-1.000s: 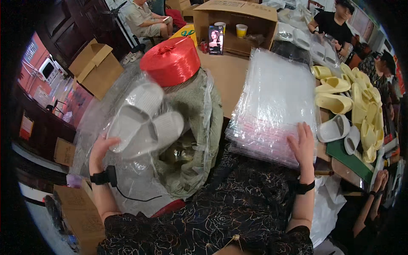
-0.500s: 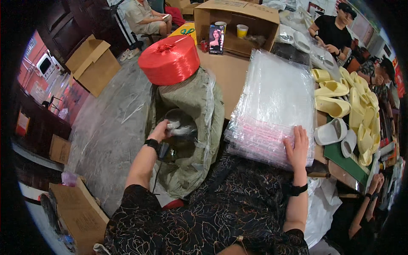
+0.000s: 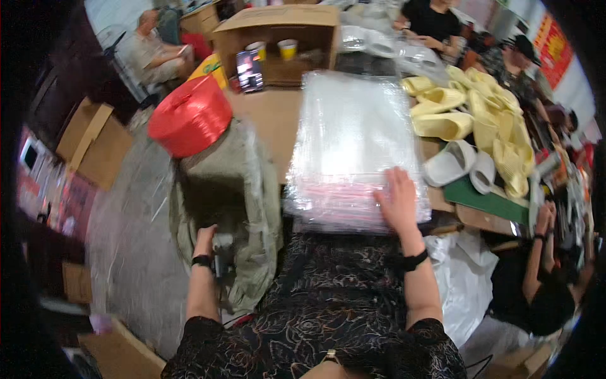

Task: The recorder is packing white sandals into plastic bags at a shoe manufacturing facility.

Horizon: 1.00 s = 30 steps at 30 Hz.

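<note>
My left hand (image 3: 207, 235) reaches into the mouth of a grey-green woven sack (image 3: 264, 208). Its fingers are smeared by motion and partly hidden; a pale, blurred thing (image 3: 222, 240) shows beside it. Flat on the pink-edged end of a stack of clear plastic bags (image 3: 356, 126) rests my right hand (image 3: 401, 201), open with its fingers stretched out. To the right of the stack lie a pair of white slippers (image 3: 449, 163) and a pile of pale yellow slippers (image 3: 489, 120).
A red roll of plastic twine (image 3: 191, 117) sits on the sack's far end. Behind the bags, a phone (image 3: 250, 71) stands by an open cardboard box (image 3: 278, 19) holding cups (image 3: 288, 49). Co-workers' hands (image 3: 546, 218) are at the right. A carton (image 3: 88, 142) stands at far left.
My left hand has gone lower into the sack; the clear-bagged white item it held is no longer distinct. The whole view has shifted, while my right hand stays on the bags.
</note>
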Each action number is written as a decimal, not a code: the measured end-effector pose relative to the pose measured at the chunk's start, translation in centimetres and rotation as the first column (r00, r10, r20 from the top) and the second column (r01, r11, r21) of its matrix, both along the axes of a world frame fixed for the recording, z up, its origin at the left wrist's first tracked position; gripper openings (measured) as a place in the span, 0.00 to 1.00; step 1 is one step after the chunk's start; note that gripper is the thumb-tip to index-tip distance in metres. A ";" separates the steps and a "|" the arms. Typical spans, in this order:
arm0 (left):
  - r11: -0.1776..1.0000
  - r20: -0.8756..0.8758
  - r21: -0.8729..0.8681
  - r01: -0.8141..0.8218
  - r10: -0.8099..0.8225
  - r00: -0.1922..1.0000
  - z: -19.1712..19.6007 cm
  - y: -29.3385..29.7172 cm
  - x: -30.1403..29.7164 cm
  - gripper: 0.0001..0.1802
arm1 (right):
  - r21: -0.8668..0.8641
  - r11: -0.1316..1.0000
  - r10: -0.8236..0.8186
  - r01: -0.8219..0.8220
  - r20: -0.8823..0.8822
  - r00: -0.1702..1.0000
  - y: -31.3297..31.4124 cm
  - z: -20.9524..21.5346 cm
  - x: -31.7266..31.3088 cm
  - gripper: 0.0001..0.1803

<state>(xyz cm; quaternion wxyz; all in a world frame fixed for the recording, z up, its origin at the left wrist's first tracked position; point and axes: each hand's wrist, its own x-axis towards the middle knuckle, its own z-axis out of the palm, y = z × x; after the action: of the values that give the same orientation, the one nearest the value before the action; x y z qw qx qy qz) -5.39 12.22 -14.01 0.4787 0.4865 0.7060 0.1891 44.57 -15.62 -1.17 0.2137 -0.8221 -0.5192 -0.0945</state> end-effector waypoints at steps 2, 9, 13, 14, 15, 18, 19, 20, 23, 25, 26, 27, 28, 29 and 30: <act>0.990 -0.202 0.129 0.049 -0.022 0.979 5.8 1.5 0.7 0.18 | 0.054 0.998 0.043 -0.043 -0.006 0.999 1.2 0.4 -1.1 0.37; 0.525 -0.266 0.767 0.369 -0.262 0.928 22.7 -6.3 15.9 0.14 | 0.074 0.997 0.015 -0.016 0.017 1.000 0.4 1.0 -1.1 0.36; 0.090 -0.390 0.795 0.599 -0.681 0.620 23.9 -10.3 24.0 0.21 | 0.070 0.997 0.025 -0.027 0.024 0.999 0.6 0.7 -1.2 0.37; -0.016 -0.466 0.772 0.635 -0.694 0.549 22.5 -10.2 26.1 0.25 | 0.078 0.996 0.030 -0.031 0.005 1.000 0.8 0.4 -1.2 0.37; -0.100 -0.521 0.758 0.645 -0.686 0.507 22.1 -10.3 28.1 0.26 | 0.080 0.997 0.021 -0.022 0.012 1.000 0.7 0.4 -1.2 0.37; -0.181 -0.611 0.701 0.690 -0.652 0.450 20.3 -9.9 31.7 0.27 | 0.064 0.998 0.028 -0.027 -0.017 0.999 0.8 0.4 -1.3 0.36; -0.176 -0.642 0.666 0.725 -0.630 0.436 19.4 -9.7 32.5 0.28 | 0.071 0.997 0.020 -0.020 -0.005 1.000 0.6 0.6 -1.2 0.36; -0.151 -0.678 0.632 0.760 -0.583 0.448 17.7 -9.1 32.7 0.29 | 0.084 0.995 0.052 -0.050 -0.027 0.998 0.4 0.8 -1.1 0.37; -0.144 -0.705 0.582 0.800 -0.580 0.408 15.2 -8.2 32.9 0.29 | 0.141 0.985 0.104 -0.098 -0.036 0.994 0.2 1.2 0.9 0.36; -0.140 -0.701 0.595 0.791 -0.573 0.425 14.9 -8.1 32.6 0.29 | 0.306 0.940 -0.017 0.149 -0.397 0.918 -0.3 2.4 3.4 0.34; -0.144 -0.709 0.585 0.798 -0.569 0.417 15.0 -8.1 32.3 0.29 | 0.374 0.872 -0.183 0.316 -0.348 0.919 -0.5 2.6 5.2 0.35; -0.153 -0.716 0.577 0.802 -0.568 0.406 15.2 -8.3 32.2 0.29 | 0.447 0.764 -0.356 0.465 -0.309 0.882 -1.1 2.6 7.4 0.36; -0.176 -0.727 0.561 0.809 -0.571 0.381 15.5 -8.2 32.1 0.29 | 0.462 0.692 -0.500 0.554 -0.246 0.830 -1.9 2.2 9.7 0.38; -0.173 -0.726 0.566 0.806 -0.568 0.388 15.7 -8.1 31.9 0.29 | 0.485 0.611 -0.628 0.626 -0.184 0.756 -2.6 2.0 11.8 0.40; -0.151 -0.721 0.531 0.834 -0.598 0.351 15.8 -8.1 31.5 0.29 | 0.329 0.603 -0.676 0.726 -0.271 0.685 -3.1 2.4 13.5 0.43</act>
<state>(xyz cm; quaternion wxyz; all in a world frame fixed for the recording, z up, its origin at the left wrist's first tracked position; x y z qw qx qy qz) 26.14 4.12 1.80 0.0813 0.9737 0.1389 0.1612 58.08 -18.73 1.23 0.3574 -0.8989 -0.1087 -0.2289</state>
